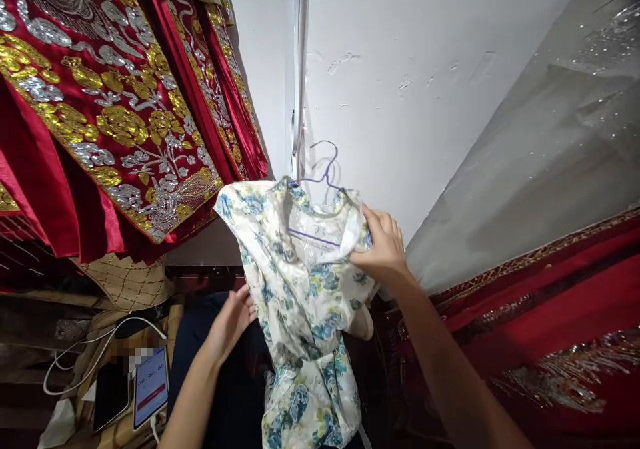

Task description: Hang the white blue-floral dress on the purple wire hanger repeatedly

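A white dress with a blue and green flower print hangs on a thin purple wire hanger in front of a white wall. My right hand is raised and pinches the dress at its right shoulder, by the collar. My left hand is lower, fingers together, touching the dress's left side at about waist height. The hanger's hook points up and I cannot tell what it hangs from.
Red garments with gold and silver embroidery hang at the upper left. A clear plastic cover over more red embroidered cloth fills the right. At the lower left lie a lit phone, a white cable and a dark phone.
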Tool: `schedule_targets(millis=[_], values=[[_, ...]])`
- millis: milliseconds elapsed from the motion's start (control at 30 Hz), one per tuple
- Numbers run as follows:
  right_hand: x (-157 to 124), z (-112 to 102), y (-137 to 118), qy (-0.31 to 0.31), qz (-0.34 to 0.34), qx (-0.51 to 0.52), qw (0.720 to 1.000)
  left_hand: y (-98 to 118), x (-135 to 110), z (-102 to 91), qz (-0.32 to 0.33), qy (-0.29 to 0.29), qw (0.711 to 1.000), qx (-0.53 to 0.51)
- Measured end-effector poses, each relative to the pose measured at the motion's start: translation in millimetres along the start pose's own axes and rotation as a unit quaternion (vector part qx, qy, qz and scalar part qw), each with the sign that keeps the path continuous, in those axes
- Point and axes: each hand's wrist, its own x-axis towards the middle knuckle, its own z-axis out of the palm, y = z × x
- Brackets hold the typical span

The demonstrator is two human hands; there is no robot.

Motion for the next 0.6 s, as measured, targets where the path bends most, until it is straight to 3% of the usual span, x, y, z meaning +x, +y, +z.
schedule_targets(millis=[133,200,267,367,467,533,600], values=[[30,2,-31,-0.050,-0.086,-0.007,0.995,-36,7,16.2,0.065,0.123,0.986,0.095],[22,12,-38,-0.083,-0.108,0.011,0.991,-55,7,18.6,0.090,0.211,0.966,0.117],[-3,24,-34,-0.074,-0.096,0.030,0.992,-73,1,15.4,0.088,0.271,0.954,0.093],[-58,41,-22,0.018,-0.015,0.067,0.997,-95,-15,5.0,0.019,0.282,0.959,0.029],[-110,53,-26,0.094,0.129,0.198,0.967,-109,-27,-5.6,-0.029,0.284,0.958,0.011],[-130,60,-41,0.054,0.211,0.280,0.935,-115,-30,-11.5,-0.035,0.295,0.954,0.036],[-133,66,-56,-0.025,0.238,0.305,0.922,-121,-30,-17.0,-0.038,0.289,0.953,0.080]])
